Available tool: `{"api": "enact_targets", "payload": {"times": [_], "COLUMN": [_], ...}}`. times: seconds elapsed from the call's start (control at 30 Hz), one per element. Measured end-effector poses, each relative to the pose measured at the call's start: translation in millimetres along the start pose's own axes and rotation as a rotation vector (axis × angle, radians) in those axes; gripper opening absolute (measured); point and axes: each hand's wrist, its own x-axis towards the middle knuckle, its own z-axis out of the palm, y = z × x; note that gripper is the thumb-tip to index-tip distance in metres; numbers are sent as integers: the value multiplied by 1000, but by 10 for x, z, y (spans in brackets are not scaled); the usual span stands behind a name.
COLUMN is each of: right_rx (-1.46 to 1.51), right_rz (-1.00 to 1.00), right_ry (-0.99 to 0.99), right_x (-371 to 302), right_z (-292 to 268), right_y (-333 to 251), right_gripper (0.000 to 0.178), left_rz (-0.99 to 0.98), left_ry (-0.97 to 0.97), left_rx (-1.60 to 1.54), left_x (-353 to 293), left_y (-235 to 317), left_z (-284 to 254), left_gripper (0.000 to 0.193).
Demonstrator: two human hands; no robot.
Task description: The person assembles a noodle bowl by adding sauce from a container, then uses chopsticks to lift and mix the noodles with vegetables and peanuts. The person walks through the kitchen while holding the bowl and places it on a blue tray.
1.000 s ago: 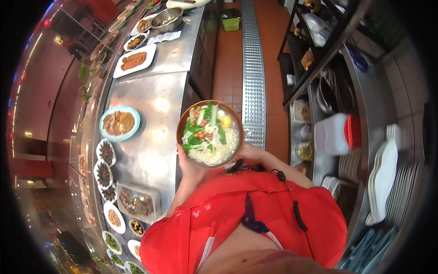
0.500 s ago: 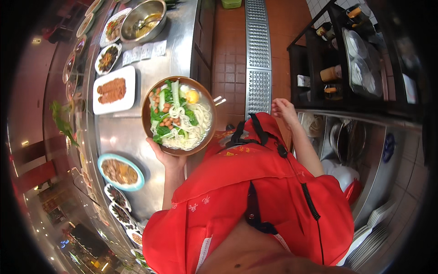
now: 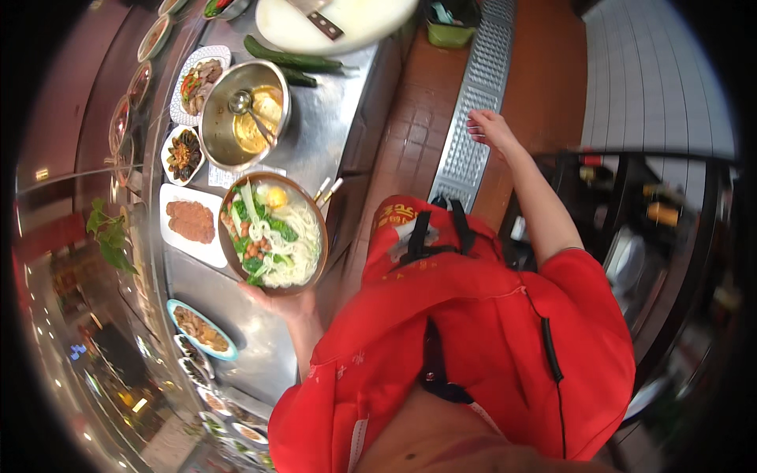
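Observation:
In my left hand [image 3: 280, 301] rests a brown bowl [image 3: 324, 251], gripped at its near rim from below. It holds white noodles [image 3: 296, 256] in broth, green leafy vegetables, peanuts and an egg [image 3: 275, 197]. The white tips of two sticks [image 3: 329, 191], which look like chopsticks, poke out past the bowl's right side. My right hand [image 3: 490, 130] is held out over the floor drain, loosely bent and with nothing visible in it. Just left of the bowl lies a white plate [image 3: 172, 213] with reddish-brown sausages or meat, partly covered by the bowl.
A steel counter [image 3: 264, 335] runs along the left. On it are a steel mixing bowl [image 3: 282, 102] with a ladle [image 3: 260, 124], cucumbers [image 3: 284, 59], a cutting board [image 3: 371, 17] with a knife [image 3: 323, 24], and a blue-rimmed dish [image 3: 225, 351]. Dark shelving [image 3: 670, 260] stands right; a green bin [image 3: 451, 35] ahead.
The bowl has shifted left and slightly down, nearer the counter's dishes. My right hand has moved forward. The view has advanced, bringing the cutting board and cucumbers into sight.

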Motion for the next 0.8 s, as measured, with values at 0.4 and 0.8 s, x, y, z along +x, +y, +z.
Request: {"api": "enact_targets", "payload": {"times": [0.4, 0.8], "right_rx": [-274, 372], "right_rz": [234, 527], "right_ry": [-152, -421], "right_x": [3269, 4843], "right_z": [1299, 1125], "right_y": [-1006, -1290], "right_gripper": [47, 29], "left_rz": [207, 646], "left_ry": [383, 712], "left_rx": [-241, -529], "left_x": [1210, 522], "left_y": [-194, -1708], "left_z": [1353, 3341], "left_gripper": [71, 68]}}
